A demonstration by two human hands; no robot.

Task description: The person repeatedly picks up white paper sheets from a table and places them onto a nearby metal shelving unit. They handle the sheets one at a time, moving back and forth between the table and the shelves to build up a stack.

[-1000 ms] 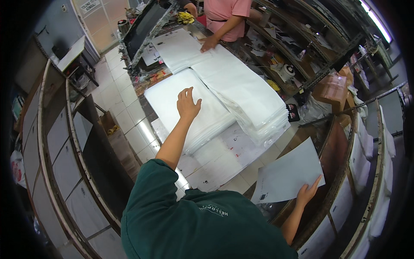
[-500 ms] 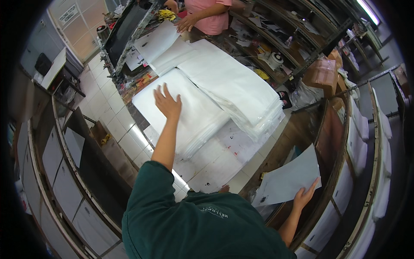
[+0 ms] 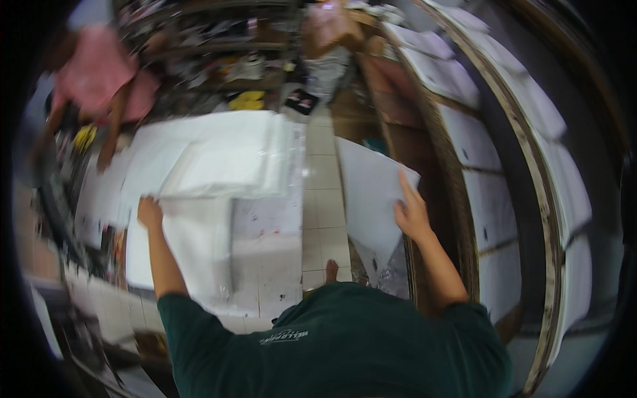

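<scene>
My right hand (image 3: pixel 413 211) grips a thin white sheet (image 3: pixel 371 192) by its right edge, thumb and fingers closed around it. The sheet hangs tilted beside the table, over the rack at its right. My left hand (image 3: pixel 150 212) is at the far left corner of the nearer stack of white sheets (image 3: pixel 196 252). Its fingers are curled in, and blur hides what they pinch, if anything. Behind that stack, partly overlapping it, lies a larger pile of white sheets (image 3: pixel 225 156) with clear plastic at its edges.
A person in pink (image 3: pixel 96 73) stands at the far left, one hand near the sheets. Wooden racks holding white sheets (image 3: pixel 491 205) curve along my right. Cluttered shelves (image 3: pixel 219 53), a cardboard box (image 3: pixel 332 26) and a yellow item (image 3: pixel 247 100) lie beyond the table (image 3: pixel 272 245).
My view has swung to the right. My left hand has gone from lying spread on the nearer stack to curled fingers at its corner. My right hand still holds the white sheet.
</scene>
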